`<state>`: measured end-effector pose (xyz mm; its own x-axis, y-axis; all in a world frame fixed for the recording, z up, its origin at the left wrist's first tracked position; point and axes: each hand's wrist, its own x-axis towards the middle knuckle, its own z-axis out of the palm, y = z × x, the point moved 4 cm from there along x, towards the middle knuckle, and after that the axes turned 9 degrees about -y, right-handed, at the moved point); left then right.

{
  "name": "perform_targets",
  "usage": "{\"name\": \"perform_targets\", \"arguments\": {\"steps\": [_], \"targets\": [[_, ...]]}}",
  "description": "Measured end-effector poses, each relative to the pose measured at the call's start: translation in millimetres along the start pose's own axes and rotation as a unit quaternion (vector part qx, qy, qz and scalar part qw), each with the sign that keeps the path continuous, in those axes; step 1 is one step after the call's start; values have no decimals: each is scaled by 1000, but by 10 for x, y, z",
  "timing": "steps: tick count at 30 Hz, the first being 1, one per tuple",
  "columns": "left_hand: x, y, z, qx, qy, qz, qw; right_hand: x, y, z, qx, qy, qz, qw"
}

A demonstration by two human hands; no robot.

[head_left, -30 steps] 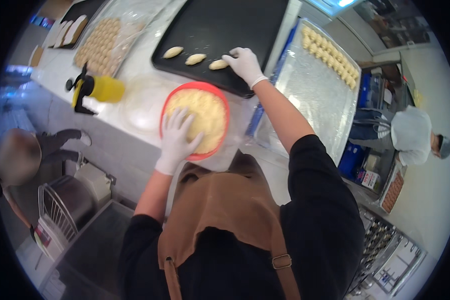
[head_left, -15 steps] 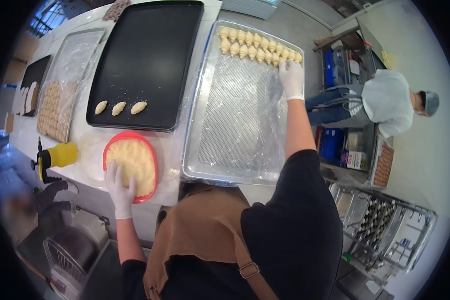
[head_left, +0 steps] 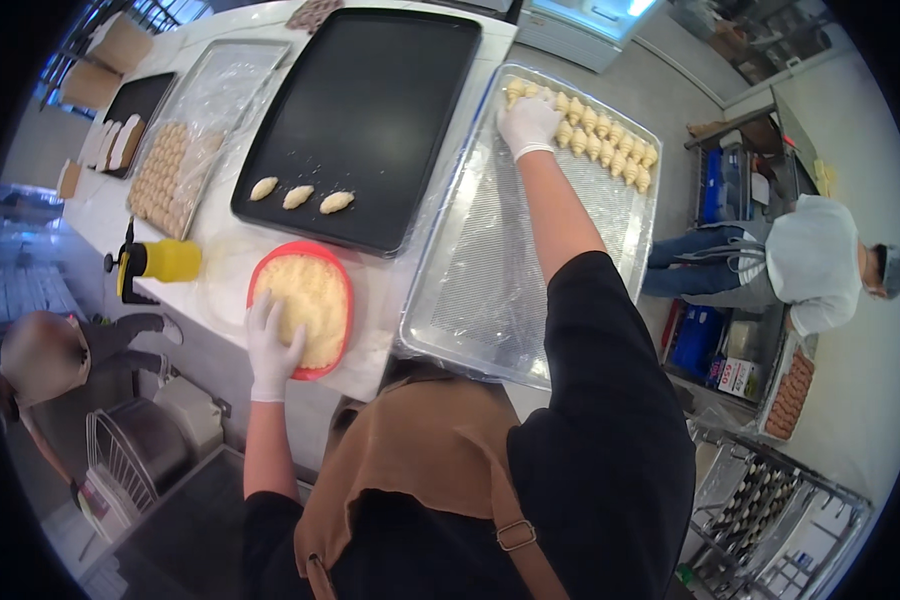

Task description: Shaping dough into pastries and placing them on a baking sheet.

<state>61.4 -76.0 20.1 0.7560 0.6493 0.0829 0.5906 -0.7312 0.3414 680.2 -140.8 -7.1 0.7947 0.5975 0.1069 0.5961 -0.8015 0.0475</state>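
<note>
White counter (head_left: 100, 215) ran across the view, with a black baking tray (head_left: 370, 110) at twelve o'clock holding three dough pieces (head_left: 298, 196). Our left hand (head_left: 273, 345) — gloved, fingers spread — lay flat on the crumbs in the red bowl (head_left: 303, 308) at nine o'clock. Our right hand (head_left: 527, 125) — fingers curled onto the row of raw croissants (head_left: 605, 140) — reached over the metal tray (head_left: 510, 270) toward one o'clock; we could not tell whether it pinched one.

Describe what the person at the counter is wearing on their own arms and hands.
Both hands wear thin, snug white disposable gloves that end at the wrist: the left hand and the right hand. The forearms are bare below short black sleeves that stop about the elbow. A brown apron with a strap and metal buckle covers the front. No watch or jewellery shows.
</note>
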Motion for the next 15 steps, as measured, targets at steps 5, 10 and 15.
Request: {"name": "perform_targets", "arguments": {"steps": [5, 10, 15], "targets": [[-19, -38, -7, -25, 9, 20, 999, -227, -129, -18, 7, 19, -31, 999], [107, -14, 102, 25, -82, 118, 989, -469, 122, -260, 265, 142, -48, 952], [428, 35, 128, 10, -87, 257, 963, -1141, -136, -826, 598, -67, 37, 798]]}}
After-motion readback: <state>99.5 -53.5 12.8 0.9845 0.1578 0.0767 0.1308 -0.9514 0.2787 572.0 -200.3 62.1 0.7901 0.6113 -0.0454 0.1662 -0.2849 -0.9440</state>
